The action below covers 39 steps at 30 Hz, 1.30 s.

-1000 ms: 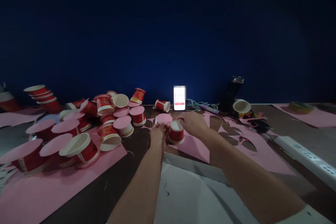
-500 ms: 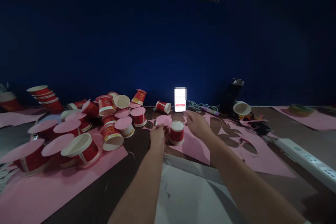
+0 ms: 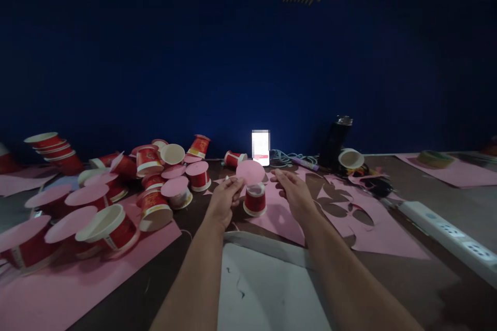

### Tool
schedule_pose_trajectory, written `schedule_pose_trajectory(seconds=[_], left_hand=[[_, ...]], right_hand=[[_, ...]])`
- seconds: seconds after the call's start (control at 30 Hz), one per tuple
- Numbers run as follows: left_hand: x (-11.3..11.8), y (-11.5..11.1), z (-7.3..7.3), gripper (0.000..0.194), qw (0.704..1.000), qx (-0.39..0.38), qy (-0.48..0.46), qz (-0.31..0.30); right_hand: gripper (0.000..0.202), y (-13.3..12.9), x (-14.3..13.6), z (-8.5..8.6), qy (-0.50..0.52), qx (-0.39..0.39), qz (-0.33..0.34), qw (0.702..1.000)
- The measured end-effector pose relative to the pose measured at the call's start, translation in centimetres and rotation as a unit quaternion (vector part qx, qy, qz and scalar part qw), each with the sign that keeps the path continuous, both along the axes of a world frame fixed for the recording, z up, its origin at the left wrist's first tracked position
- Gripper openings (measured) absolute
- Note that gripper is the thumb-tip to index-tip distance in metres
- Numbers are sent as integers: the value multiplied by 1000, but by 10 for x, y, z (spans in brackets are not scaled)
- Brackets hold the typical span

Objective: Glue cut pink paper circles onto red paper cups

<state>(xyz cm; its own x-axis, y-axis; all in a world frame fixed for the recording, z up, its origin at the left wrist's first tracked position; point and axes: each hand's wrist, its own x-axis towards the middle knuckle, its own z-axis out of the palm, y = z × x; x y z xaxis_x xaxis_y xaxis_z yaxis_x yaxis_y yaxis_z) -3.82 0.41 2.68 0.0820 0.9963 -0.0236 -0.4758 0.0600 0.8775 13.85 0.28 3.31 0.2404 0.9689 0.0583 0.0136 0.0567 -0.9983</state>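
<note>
My left hand (image 3: 225, 199) is closed, pinching the left edge of a pink paper disc (image 3: 250, 171). The disc hovers over an upside-down red paper cup (image 3: 255, 201) and hides part of its white base. Just right of the disc, my right hand (image 3: 294, 190) holds nothing that I can see; its fingers are partly stretched and slightly apart. Pink paper (image 3: 279, 220) lies under and beside the cup.
Several red cups (image 3: 199, 176), many topped with pink discs, crowd the left. A lit phone (image 3: 260, 147) stands behind. To the right are cut pink sheets (image 3: 382, 235), a black flask (image 3: 336, 142), a tipped cup (image 3: 351, 159) and a power strip (image 3: 446, 235). A white board (image 3: 267, 289) lies in front.
My left hand has brought the pink disc up and over the inverted cup, whose base was uncovered before. My right hand stays nearby to the right. The whole view has shifted slightly.
</note>
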Motion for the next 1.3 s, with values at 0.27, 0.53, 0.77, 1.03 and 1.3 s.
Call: schedule_pose_trajectory(seconds=[0.27, 0.53, 0.77, 1.03, 1.3], left_hand=[[0, 5, -11, 36, 993, -59, 100, -35], [3, 4, -9, 34, 986, -102, 130, -10], [3, 5, -14, 31, 983, -115, 140, -3], [5, 6, -15, 31, 980, -149, 134, 2], [7, 1, -12, 38, 977, -178, 114, -14]], right_hand=[[43, 9, -2, -10, -37, -6, 43, 998], [40, 14, -5, -18, -29, -21, 26, 999], [40, 15, -4, -24, -44, -30, 36, 998], [37, 16, -4, -28, -21, -57, 54, 997], [36, 13, -3, -30, -25, -57, 81, 995]])
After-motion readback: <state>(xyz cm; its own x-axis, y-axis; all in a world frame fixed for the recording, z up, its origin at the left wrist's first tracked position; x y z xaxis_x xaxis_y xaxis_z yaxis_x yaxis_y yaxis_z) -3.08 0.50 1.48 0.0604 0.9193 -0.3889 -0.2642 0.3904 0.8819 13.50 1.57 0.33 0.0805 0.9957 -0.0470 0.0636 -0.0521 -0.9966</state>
